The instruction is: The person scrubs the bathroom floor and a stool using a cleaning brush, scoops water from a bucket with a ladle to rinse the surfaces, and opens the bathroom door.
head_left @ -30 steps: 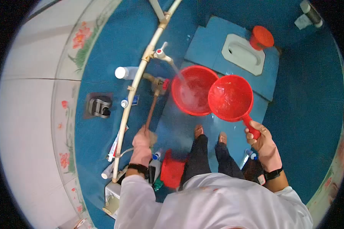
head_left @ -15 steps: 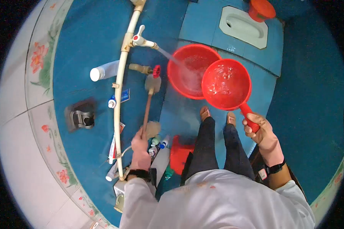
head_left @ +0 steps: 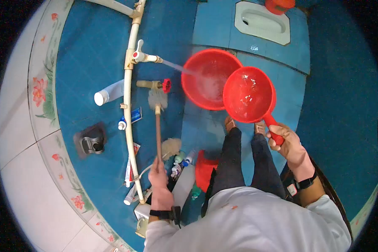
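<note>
My left hand (head_left: 158,178) is closed around the wooden handle of a brush (head_left: 158,132), whose pale, shaggy head lies close to the red-handled valve (head_left: 166,85) on the wall. In my right hand (head_left: 290,145) is the handle of a red water dipper (head_left: 247,95), held level with shiny water in its bowl. Beneath and behind the dipper, a larger red basin (head_left: 186,89) stands on the floor, partly covered by it. Water runs from the tap (head_left: 146,57) into this basin.
A white pipe (head_left: 129,88) runs along the blue tiled wall. Toothpaste tubes (head_left: 136,115) and several bottles (head_left: 178,166) sit near it. A squat toilet (head_left: 262,25) with a red bucket (head_left: 280,6) beside it is at the far end. My feet are below the dipper.
The view has shifted slightly. The brush head has moved a little leftward and down against the valve, and its handle is now more upright in the picture. The dipper stays nearly still.
</note>
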